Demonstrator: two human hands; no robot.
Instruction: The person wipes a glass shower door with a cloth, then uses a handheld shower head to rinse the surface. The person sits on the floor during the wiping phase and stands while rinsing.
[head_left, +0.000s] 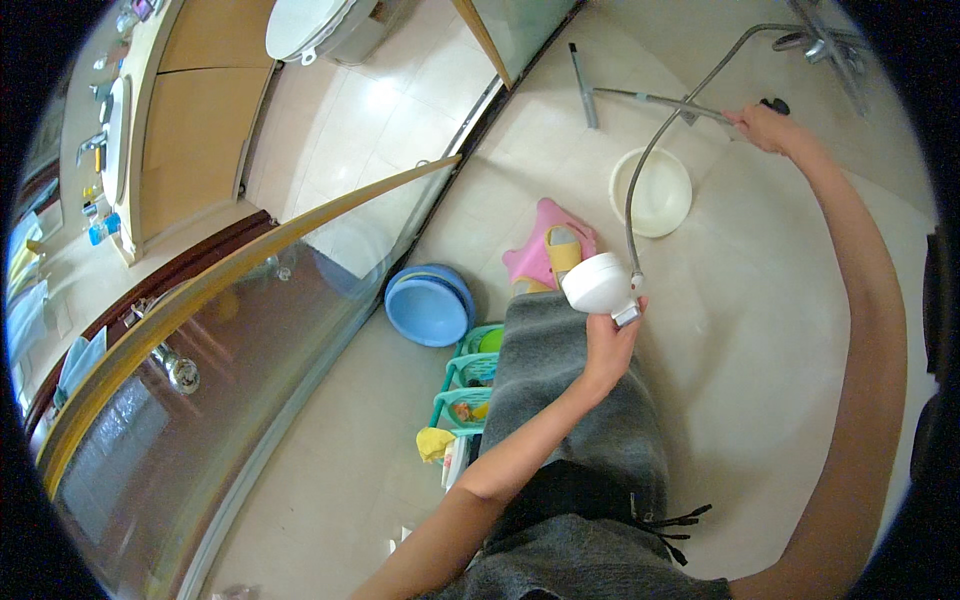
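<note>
My left hand (613, 346) is closed around the handle of a white shower head (600, 283), near my knees. From the shower head's connector a metal shower hose (651, 142) curves up to the wall fixture at the upper right. My right hand (763, 129), stretched out to the upper right, grips the grey pole of a floor squeegee (660, 99). The squeegee's narrow blade (583, 86) is at the far left end of the pole, by the floor near the glass partition. The hose passes across the pole in this view.
A cream basin (651, 193) lies beyond the shower head. Pink stool or mat (536, 240) is at my slippered feet. Blue basins (429, 307) and a green tiered rack (442, 390) stand left of my legs. A curved glass door with a yellow edge (247, 244) spans the left.
</note>
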